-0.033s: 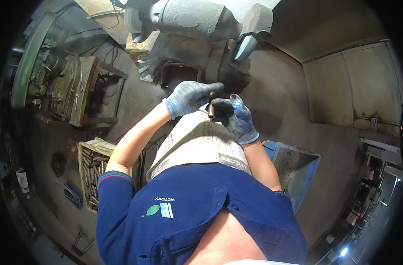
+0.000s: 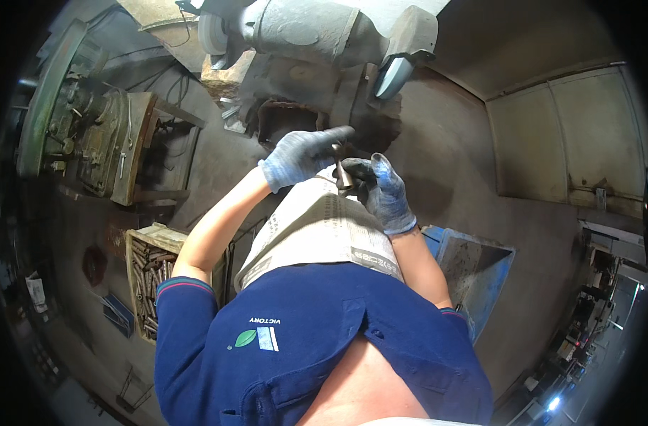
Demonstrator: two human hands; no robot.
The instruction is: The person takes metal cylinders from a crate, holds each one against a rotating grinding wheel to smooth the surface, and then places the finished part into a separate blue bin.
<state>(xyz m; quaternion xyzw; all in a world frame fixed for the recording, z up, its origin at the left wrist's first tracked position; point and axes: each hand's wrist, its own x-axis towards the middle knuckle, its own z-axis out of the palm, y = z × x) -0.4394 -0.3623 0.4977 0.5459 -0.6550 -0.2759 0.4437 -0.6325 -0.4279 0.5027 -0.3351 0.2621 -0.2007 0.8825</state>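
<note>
A short metal rod (image 2: pixel 344 175) with a wider, shiny lower end is held between my gloved hands, in front of my lap. My left hand (image 2: pixel 299 157), in a grey-blue knit glove, pinches around the rod's upper end, its index finger stretched to the right. Dark-tipped fingers of my right hand (image 2: pixel 388 193), gloved too, close on the lower part, with the thumb raised. The rod leans a little, its wide end toward me. Part of its length hides behind the fingers. Printed paper (image 2: pixel 317 227) covers my lap just below the hands.
Ahead stands a bench grinder (image 2: pixel 302 32) with a wheel at each end. A wooden crate of metal rods (image 2: pixel 150 284) sits on my left, a blue-edged metal bin (image 2: pixel 480 273) on my right. A greasy machine (image 2: pixel 100 135) stands far left, a metal cabinet (image 2: pixel 551 135) at right.
The rod has gone from nearly upright to leaning, its lower end shifting slightly right. My left hand has moved a touch to the left, and the right fingers have shifted around the rod.
</note>
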